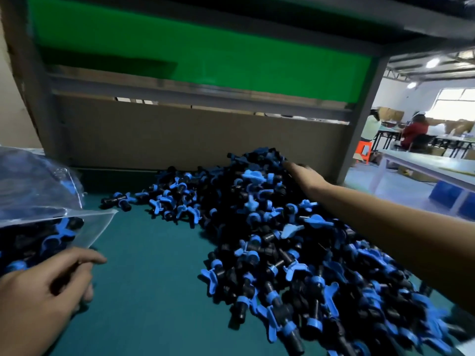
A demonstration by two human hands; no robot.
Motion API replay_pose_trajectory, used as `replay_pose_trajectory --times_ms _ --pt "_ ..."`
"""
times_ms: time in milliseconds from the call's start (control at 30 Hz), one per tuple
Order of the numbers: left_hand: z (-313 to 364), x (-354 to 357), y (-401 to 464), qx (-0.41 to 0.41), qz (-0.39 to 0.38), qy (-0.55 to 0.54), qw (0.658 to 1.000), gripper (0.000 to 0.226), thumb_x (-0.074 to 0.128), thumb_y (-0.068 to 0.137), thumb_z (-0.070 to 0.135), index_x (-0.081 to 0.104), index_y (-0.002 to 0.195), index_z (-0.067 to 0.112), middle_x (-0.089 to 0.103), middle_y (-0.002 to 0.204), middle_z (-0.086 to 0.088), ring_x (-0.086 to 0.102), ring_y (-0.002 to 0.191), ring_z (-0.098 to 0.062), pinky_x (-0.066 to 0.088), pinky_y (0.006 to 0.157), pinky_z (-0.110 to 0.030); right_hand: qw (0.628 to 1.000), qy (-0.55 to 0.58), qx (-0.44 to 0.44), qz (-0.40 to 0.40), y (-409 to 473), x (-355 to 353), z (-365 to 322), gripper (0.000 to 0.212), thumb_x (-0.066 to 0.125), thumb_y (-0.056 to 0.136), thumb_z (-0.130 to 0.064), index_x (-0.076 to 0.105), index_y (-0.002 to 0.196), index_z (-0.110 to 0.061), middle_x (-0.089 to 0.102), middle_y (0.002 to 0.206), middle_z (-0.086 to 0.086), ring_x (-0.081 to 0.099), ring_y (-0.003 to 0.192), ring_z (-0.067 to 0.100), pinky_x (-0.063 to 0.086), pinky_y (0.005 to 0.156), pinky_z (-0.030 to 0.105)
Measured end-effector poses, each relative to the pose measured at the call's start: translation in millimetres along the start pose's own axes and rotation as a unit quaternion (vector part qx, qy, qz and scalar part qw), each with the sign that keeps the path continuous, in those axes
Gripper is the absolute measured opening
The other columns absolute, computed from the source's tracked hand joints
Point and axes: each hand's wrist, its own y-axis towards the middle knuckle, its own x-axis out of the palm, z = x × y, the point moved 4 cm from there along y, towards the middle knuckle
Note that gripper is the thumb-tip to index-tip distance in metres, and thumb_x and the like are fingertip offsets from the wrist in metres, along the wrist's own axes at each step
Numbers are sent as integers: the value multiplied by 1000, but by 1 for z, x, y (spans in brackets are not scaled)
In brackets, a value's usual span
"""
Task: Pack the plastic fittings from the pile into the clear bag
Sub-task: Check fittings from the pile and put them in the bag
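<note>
A right hand is reaching, fingers extended, onto the fittings pile at two o'clock on the green table, while the left hand is gripping the part-filled clear bag at nine o'clock.

likely factory floor, worktables, cartons

The clear plastic bag runs off the frame's left edge. Fingertips of the right hand sink unseen into the black-and-blue plastic fittings pile, whose near-right end blurs.
</note>
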Motion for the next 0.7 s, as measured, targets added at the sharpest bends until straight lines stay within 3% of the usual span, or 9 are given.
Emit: replay_pose_trajectory --times_ms 133,167,267,333,400,500,633,700 --pt "54 6 3 7 35 42 998 54 44 95 73 71 121 33 75 76 9 68 59 -4 52 56 -14 996 -78 -47 26 -37 15 -20 97 37 76 -88 44 148 -24 64 115 4 60 92 26 45 81 42" --pt "66 6 -1 28 43 69 996 48 47 94 69 71 120 36 76 80 13 69 62 0 51 57 -13 993 -97 -66 33 -45 19 -24 99 35 74 -90 42 149 -26 64 117 6 60 95 27 45 82 44" --pt "86 9 -2 34 16 85 996 41 51 85 67 71 114 46 76 93 22 71 79 2 54 74 -22 984 -116 -130 26 -70 43 -44 94 35 77 -90 36 154 -36 56 144 15 52 130 40 43 104 53" --pt "92 9 -3 37 1 88 995 38 53 82 69 70 109 49 72 105 29 68 96 4 52 84 -33 971 -169 -161 51 -86 66 -58 82 41 84 -83 37 153 -38 49 143 19 43 134 43 37 107 54" --pt "97 10 -4 48 -7 91 995 25 60 87 60 73 103 46 68 111 35 62 105 9 47 92 -26 958 -200 -180 101 -101 84 -70 72 47 89 -75 40 150 -38 47 140 19 40 133 44 34 106 54" --pt "104 12 -5 57 -3 103 993 5 69 97 36 73 94 34 68 103 26 62 101 5 41 85 -10 961 -185 -199 57 -121 107 -81 65 55 89 -68 42 145 -39 43 141 15 30 137 43 35 106 55" --pt "103 10 -4 69 25 106 992 28 60 92 38 58 71 20 58 73 4 58 74 -15 45 73 -32 906 -284 -314 12 -155 135 -92 49 56 88 -63 56 131 -39 48 138 7 31 137 39 38 108 52" --pt "100 9 -3 60 43 103 992 32 57 92 38 51 66 19 52 68 1 54 68 -18 44 68 -36 867 -304 -385 -82 -169 147 -99 49 58 89 -56 55 135 -41 46 146 1 32 139 35 35 113 50"
